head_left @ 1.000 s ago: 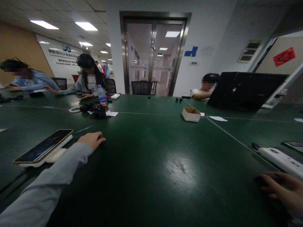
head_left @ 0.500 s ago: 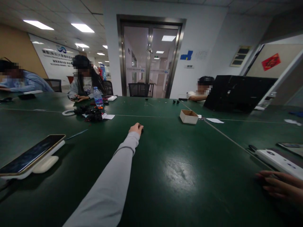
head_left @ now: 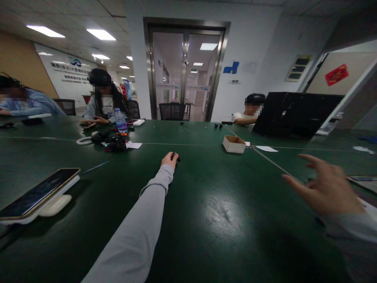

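Note:
My left hand [head_left: 168, 159] reaches far out over the green table, its fingers closed around a small black object [head_left: 178, 158]. Most of that object is hidden, so its kind does not show. Over the right side of the table is my right hand [head_left: 326, 184], slightly blurred, with thumb and fingers spread and nothing seen between them. Beneath its wrist, part of a white device [head_left: 369, 206] shows at the right edge.
A small open box [head_left: 234, 146] stands ahead, right of my left hand. To the left lie a phone [head_left: 38, 194] on a white stand, a bundle of black gear [head_left: 113, 141] and a water bottle [head_left: 120, 121]. A black monitor [head_left: 294, 116] stands at the back right. Several people sit around.
My right hand has risen from the lower right edge, moved forward and left, and spread its fingers. My left hand has barely shifted; a bit more of the black object shows.

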The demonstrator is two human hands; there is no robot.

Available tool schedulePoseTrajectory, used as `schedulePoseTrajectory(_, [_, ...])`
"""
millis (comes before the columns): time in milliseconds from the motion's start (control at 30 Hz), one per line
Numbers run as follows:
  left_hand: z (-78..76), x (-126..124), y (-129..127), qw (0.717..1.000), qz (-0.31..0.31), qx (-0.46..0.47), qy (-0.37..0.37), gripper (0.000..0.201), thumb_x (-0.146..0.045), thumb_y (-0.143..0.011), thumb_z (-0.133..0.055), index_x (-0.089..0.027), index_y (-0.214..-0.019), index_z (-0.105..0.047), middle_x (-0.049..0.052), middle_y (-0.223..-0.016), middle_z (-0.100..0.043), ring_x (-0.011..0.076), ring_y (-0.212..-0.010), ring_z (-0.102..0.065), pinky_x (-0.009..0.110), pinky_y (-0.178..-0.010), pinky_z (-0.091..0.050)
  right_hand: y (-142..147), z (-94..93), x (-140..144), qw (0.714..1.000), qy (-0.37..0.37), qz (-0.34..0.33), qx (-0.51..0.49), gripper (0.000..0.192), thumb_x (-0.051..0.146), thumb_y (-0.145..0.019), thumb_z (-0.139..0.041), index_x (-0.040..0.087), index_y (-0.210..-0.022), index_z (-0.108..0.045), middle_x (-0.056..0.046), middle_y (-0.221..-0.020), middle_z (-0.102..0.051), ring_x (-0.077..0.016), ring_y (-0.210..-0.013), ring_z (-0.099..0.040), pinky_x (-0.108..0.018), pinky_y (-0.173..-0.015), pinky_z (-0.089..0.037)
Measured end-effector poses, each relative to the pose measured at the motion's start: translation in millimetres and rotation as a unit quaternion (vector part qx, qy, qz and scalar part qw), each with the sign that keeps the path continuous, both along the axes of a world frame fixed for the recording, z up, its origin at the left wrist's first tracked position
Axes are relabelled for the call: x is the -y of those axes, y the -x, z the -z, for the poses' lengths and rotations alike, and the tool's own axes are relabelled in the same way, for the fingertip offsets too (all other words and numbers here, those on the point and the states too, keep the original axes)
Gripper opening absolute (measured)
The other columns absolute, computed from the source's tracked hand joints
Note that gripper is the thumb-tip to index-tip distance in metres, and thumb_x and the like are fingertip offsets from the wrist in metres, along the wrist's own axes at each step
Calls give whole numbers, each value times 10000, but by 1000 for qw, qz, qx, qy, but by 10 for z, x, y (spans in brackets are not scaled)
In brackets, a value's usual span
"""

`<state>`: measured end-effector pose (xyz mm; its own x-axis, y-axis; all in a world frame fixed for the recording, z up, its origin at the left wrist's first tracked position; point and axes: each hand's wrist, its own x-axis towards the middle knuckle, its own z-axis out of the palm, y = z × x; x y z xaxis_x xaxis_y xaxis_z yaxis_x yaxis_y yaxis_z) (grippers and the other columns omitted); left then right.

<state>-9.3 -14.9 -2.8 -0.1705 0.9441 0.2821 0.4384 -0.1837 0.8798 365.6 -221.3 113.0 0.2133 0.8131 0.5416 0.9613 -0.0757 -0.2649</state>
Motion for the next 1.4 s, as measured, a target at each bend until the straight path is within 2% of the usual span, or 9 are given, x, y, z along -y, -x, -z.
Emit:
schedulePoseTrajectory(67, [0,-10,-12,999,3,39,-7,173,-291,-772,-514,-171,-855,-607,57,-813,-640,133,-649,-583,249,-665,-458,706,-105,-331,973,112,-143,-144,494,428,-737,-566,253,-1183,-445,-134,-1075,-536,-136,-560,-555,-340,-533,-480])
schedulePoseTrajectory(100, [3,-22,-13,998,5,55,-10,173,-283,-774,-509,-168,-860,-605,56,-807,-638,129,-637,-579,248,-655,-461,1037,-90,-528,929,209,-204,-226,436,405,-746,-571,243,-1138,-469,-106,-1048,-552,-123,-541,-566,-301,-492,-482])
schedulePoseTrajectory(167, [16,-55,-4,997,11,77,-20,171,-267,-775,-501,-162,-863,-603,53,-791,-633,124,-619,-571,246,-640,-467,1599,53,-949,849,333,-243,-330,389,398,-749,-594,196,-1067,-495,-77,-919,-583,-104,-478,-565,-249,-426,-463])
schedulePoseTrajectory(233, [34,-94,15,996,17,82,-34,166,-257,-769,-503,-161,-859,-604,51,-779,-632,124,-625,-568,246,-636,-471,2013,277,-1348,810,365,-230,-397,417,432,-761,-585,177,-1071,-471,-42,-772,-582,-98,-408,-543,-232,-382,-440])
schedulePoseTrajectory(433, [67,-150,63,996,4,50,-69,150,-248,-753,-514,-168,-823,-619,46,-784,-638,146,-719,-571,261,-697,-467,2685,807,-2014,701,285,-255,-602,307,435,-826,-506,184,-998,-460,27,-594,-541,-95,-388,-544,-213,-392,-450])
schedulePoseTrajectory(633, [49,-230,106,985,7,173,-14,273,-308,-785,-468,-139,-916,-638,74,-859,-629,107,-659,-553,196,-562,-445,2701,995,-2068,601,177,-256,-736,130,237,-824,-550,195,-896,-450,46,-511,-550,-80,-387,-533,-177,-399,-443])
schedulePoseTrajectory(767, [49,-279,127,957,-7,288,17,366,-356,-780,-496,-174,-1089,-565,68,-872,-637,72,-615,-555,169,-544,-433,2593,1023,-2063,572,159,-267,-759,218,139,-746,-619,205,-872,-453,38,-549,-597,-88,-408,-552,-188,-412,-451])
schedulePoseTrajectory(1000, [81,-223,116,940,112,324,11,333,-285,-685,-613,-152,-990,-603,106,-1021,-634,107,-752,-593,173,-587,-443,2601,1037,-2062,585,132,-271,-753,220,56,-672,-650,173,-811,-528,35,-528,-585,-77,-410,-538,-177,-412,-445])
schedulePoseTrajectory(1400, [74,-161,97,970,114,214,-11,414,-297,-651,-639,-153,-1034,-574,68,-831,-650,124,-705,-593,232,-637,-476,2527,1008,-2049,579,121,-273,-758,172,81,-678,-665,162,-802,-578,18,-531,-602,-77,-442,-561,-181,-467,-497])
